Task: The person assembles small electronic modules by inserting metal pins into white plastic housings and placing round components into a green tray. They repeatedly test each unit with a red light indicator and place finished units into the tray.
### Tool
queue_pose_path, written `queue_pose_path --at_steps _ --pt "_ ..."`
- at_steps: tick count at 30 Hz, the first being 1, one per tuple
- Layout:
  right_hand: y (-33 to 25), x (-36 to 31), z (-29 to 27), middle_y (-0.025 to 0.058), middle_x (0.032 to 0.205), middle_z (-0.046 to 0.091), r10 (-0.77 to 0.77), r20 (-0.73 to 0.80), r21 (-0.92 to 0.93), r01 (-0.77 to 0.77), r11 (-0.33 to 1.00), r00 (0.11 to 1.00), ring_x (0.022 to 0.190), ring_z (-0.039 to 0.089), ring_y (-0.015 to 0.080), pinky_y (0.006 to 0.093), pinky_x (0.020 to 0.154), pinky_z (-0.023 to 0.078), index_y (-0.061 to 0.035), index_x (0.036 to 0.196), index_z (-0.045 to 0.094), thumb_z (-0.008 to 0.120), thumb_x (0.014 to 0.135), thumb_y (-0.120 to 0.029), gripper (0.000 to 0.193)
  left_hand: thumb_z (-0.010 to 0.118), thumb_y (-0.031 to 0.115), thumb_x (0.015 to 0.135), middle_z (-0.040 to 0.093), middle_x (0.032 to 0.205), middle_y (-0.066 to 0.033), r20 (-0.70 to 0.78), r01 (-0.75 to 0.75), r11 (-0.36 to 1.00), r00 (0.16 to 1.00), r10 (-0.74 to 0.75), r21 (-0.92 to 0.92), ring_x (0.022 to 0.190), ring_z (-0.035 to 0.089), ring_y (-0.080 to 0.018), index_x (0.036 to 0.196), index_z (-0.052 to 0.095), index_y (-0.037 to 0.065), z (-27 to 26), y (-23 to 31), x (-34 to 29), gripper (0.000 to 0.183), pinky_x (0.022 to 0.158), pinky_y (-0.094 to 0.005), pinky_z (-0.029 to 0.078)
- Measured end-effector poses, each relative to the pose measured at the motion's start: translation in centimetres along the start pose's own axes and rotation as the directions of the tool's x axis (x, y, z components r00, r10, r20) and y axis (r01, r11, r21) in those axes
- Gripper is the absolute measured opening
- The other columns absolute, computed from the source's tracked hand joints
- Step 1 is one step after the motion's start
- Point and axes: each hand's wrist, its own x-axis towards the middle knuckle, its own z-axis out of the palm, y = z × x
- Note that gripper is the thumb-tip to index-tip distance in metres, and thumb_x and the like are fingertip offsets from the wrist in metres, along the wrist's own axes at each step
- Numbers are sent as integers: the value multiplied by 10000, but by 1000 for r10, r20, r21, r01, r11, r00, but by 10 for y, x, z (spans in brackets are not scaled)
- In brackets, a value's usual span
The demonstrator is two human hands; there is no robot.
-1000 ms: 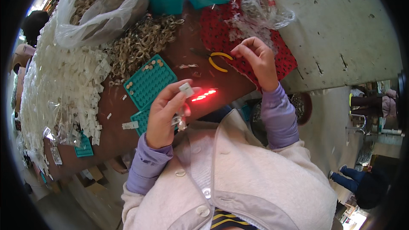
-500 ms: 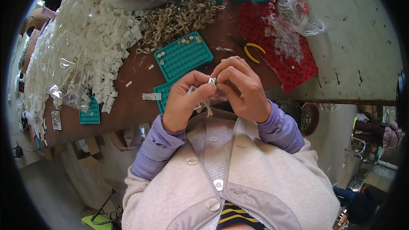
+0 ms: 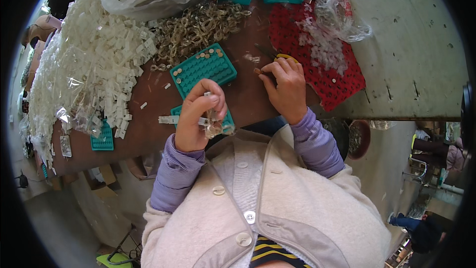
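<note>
Since half a second ago, our hands part beside the teal tray [image 3: 204, 68].
Left hand [image 3: 197, 118] pinches a small white clip [image 3: 204, 120]; right hand [image 3: 286, 88], fingers curled, presses down right of that tray, so we keep steady.

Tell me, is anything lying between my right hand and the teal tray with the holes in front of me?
Nothing visible does. Only bare brown tabletop separates the right hand from the teal tray. The left hand is nearer you, holding small clear parts.

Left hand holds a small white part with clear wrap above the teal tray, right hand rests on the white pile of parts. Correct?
Not quite. The head view shows the right hand resting on the brown table, by the yellow-handled tool near the red mat, far from the white pile of parts. The left hand does hold a small white part with clear wrap above the teal tray.
</note>
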Motion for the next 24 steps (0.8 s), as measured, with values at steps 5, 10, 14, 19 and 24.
queue_pose_path --at_steps 5,10,14,19,24 --pt "-28 -2 -26 76 917 673 157 205 529 -244 813 966 946 626 306 427 827 476 -63 925 716 874 834 -141 198 774 -17 929 719 940 -93 208 -304 107 830 518 947 808 723 -209 1096 703 35 29 -8 3 189 709 -314 570" --pt "-67 8 -31 104 1025 686 80 -20 550 -56 833 997 1036 666 305 426 911 520 -51 1021 710 889 858 -162 266 822 -16 891 742 1041 -105 309 -458 73 701 643 886 829 738 -222 1145 697 50 28 -6 -4 291 710 -325 585" --pt "-86 13 -23 114 1072 682 -27 -26 700 37 713 999 1013 699 299 418 934 560 -46 1124 683 888 850 -75 344 784 24 994 735 1037 2 -183 -257 798 893 412 545 828 651 -55 1151 680 37 18 1 -23 188 708 -226 528" --pt "-81 6 -17 120 1060 678 -108 -5 779 72 623 994 900 713 197 299 810 587 -25 1175 612 803 889 88 362 764 73 1011 732 1017 -31 -197 -209 879 928 317 429 747 603 -44 1115 690 27 9 8 -36 136 658 -211 488" --pt "-73 -2 -19 161 1129 672 118 223 891 -251 378 968 992 716 195 332 890 614 -21 1164 582 742 949 108 297 774 94 999 720 1005 -31 -199 -118 921 959 204 372 736 589 -42 1083 706 25 2 11 -40 128 642 -208 465"
